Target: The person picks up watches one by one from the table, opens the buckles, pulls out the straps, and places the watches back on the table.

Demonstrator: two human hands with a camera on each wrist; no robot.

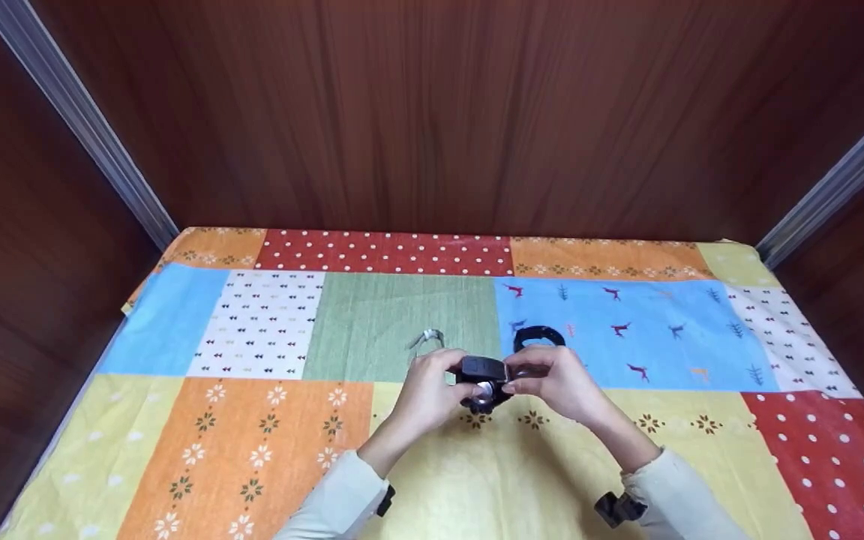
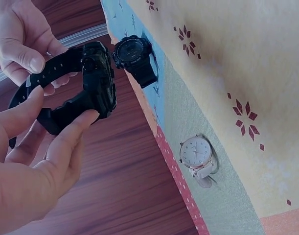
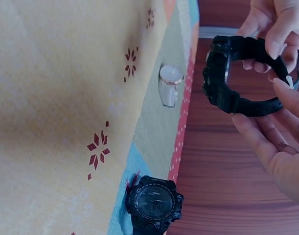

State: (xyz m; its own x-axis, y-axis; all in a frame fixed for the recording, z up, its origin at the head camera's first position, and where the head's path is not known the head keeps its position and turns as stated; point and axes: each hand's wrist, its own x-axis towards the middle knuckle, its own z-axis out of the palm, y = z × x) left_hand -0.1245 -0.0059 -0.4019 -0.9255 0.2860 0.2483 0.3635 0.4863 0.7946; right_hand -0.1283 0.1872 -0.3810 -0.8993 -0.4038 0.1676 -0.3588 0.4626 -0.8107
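Both hands hold a black wristwatch (image 1: 484,367) with a chunky case and a strap with holes, raised over the cloth near its middle. My left hand (image 1: 428,382) grips one side of it, thumb and fingers on the strap. From the other side my right hand (image 1: 563,379) pinches the strap. The strap forms a loop, and in the right wrist view a small shiny buckle (image 3: 289,81) shows by the right thumb. Beyond the hands, a second black digital watch (image 3: 154,203) rests on the blue patch. A white-faced watch with a pale strap (image 2: 195,152) lies on the green patch.
A patchwork cloth (image 1: 252,450) in bright patterned squares covers the table. Dark red-brown wood panels (image 1: 432,112) rise behind it and at both sides, with metal strips (image 1: 87,120) at the corners. Small black devices (image 1: 619,510) are strapped at both wrists.
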